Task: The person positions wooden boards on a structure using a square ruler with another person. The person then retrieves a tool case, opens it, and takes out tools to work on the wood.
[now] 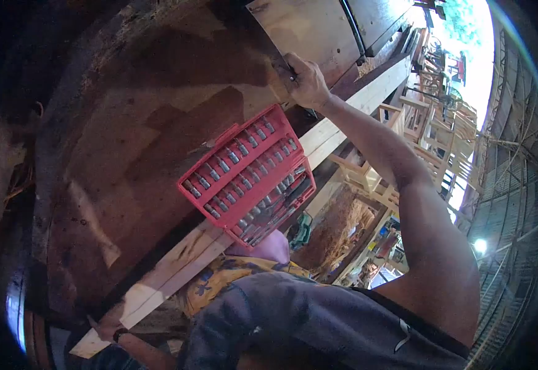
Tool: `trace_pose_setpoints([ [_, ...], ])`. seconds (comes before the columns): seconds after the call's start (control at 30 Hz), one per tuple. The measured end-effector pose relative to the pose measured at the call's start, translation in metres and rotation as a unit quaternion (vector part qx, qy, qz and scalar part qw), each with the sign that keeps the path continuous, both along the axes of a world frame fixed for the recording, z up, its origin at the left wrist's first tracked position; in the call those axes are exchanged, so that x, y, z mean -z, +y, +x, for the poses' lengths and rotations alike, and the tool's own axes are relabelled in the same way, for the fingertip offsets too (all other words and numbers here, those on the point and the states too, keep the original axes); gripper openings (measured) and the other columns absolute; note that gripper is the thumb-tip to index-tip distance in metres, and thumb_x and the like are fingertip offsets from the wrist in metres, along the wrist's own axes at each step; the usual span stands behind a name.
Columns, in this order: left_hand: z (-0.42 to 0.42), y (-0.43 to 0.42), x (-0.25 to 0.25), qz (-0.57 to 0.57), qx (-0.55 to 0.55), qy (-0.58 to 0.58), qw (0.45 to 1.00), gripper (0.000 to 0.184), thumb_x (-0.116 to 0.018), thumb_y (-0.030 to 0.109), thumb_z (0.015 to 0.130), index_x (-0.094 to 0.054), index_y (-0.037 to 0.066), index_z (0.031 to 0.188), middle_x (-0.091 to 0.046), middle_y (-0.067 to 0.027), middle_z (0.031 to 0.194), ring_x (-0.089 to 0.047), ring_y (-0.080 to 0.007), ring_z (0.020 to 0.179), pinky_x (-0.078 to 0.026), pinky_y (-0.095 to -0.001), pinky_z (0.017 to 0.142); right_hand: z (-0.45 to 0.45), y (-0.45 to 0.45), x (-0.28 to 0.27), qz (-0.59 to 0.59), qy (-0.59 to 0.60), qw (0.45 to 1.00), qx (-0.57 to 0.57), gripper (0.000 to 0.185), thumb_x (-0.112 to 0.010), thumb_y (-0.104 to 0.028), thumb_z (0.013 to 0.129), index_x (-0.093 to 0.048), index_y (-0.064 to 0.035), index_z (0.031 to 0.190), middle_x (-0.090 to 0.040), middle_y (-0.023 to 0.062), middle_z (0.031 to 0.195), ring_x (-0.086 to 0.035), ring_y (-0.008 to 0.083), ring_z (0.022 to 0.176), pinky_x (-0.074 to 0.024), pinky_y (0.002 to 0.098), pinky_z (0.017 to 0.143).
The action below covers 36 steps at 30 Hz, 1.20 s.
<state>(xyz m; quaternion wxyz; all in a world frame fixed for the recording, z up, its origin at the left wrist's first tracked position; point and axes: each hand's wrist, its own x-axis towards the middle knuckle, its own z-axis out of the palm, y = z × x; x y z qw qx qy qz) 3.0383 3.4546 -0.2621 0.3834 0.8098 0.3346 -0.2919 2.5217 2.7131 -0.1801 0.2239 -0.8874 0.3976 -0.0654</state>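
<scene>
My left hand [309,83] is closed at the edge of a pale wooden panel [306,31], around a small dark piece with a shiny tip that I cannot make out. Below it, an open red case [244,176] holds rows of metal sockets and driver bits. The case overlaps a long pale plank [170,268] along the dark brown work surface [139,123]. At the plank's lower end is my right hand [107,331], with a dark band on its wrist. Its fingers are small and shadowed, so their grip is unclear.
Wooden chair frames [435,135] stand in the background. Beyond the case, a green tool [302,229] lies near a heap of wood shavings [340,225]. Yellow patterned cloth [219,280] and pink cloth [269,246] show below the case. A metal roof [516,154] spans the right side.
</scene>
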Motion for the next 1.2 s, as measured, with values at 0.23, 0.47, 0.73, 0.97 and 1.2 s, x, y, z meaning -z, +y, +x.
trace_pose_setpoints([
  [0.23, -0.020, -0.060, -0.033, 0.035, -0.019, -0.027, 0.999, 0.085, -0.054, 0.046, 0.088, -0.024, 0.000, 0.152, -0.028, -0.0212, 0.157, -0.029, -0.0371, 0.143, -0.023, -0.0532, 0.118, 0.000, 0.001, -0.002, -0.009, 0.023, 1.000, 0.011, 0.015, -0.063, -0.012, 0.089, -0.061, -0.0047, 0.101, -0.063, 0.0207, 0.079, -0.064, 0.0457, 0.073, -0.0511, 0.0448, 0.063],
  [0.47, 0.009, -0.003, -0.026, -0.030, -0.011, 0.011, 0.999, 0.066, -0.049, 0.041, 0.094, -0.042, 0.000, 0.145, -0.043, -0.0219, 0.149, -0.043, -0.0395, 0.134, -0.026, -0.0522, 0.117, -0.005, -0.009, 0.004, -0.008, 0.012, 1.000, 0.010, 0.022, -0.067, -0.016, 0.083, -0.062, -0.0065, 0.102, -0.065, 0.0196, 0.086, -0.065, 0.0434, 0.080, -0.0512, 0.0496, 0.066],
  [0.73, 0.057, -0.042, -0.034, -0.020, -0.080, 0.035, 0.996, 0.060, -0.048, 0.044, 0.095, -0.044, 0.011, 0.146, -0.053, -0.0232, 0.137, -0.055, -0.0375, 0.121, -0.031, -0.0512, 0.115, -0.013, -0.012, 0.015, -0.019, 0.016, 1.000, 0.017, 0.023, -0.066, -0.016, 0.085, -0.063, -0.0099, 0.107, -0.067, 0.0190, 0.090, -0.066, 0.0425, 0.083, -0.0525, 0.0488, 0.067],
  [0.97, 0.096, -0.029, -0.015, -0.030, 0.013, -0.043, 0.999, 0.053, -0.048, 0.040, 0.097, -0.051, 0.010, 0.140, -0.055, -0.0230, 0.135, -0.058, -0.0353, 0.117, -0.030, -0.0504, 0.115, -0.013, -0.011, 0.014, 0.007, 0.044, 0.997, 0.059, 0.019, -0.064, -0.017, 0.087, -0.063, -0.0089, 0.105, -0.066, 0.0213, 0.087, -0.065, 0.0445, 0.081, -0.0512, 0.0505, 0.067],
  [1.2, 0.078, -0.015, -0.005, -0.051, -0.017, -0.044, 0.998, 0.054, -0.048, 0.042, 0.099, -0.048, 0.010, 0.142, -0.053, -0.0214, 0.137, -0.060, -0.0335, 0.114, -0.031, -0.0460, 0.116, -0.006, -0.007, 0.008, -0.023, 0.002, 0.999, 0.047, 0.012, -0.063, -0.007, 0.087, -0.065, -0.0033, 0.097, -0.063, 0.0210, 0.078, -0.065, 0.0368, 0.067, -0.0499, 0.0396, 0.061],
])
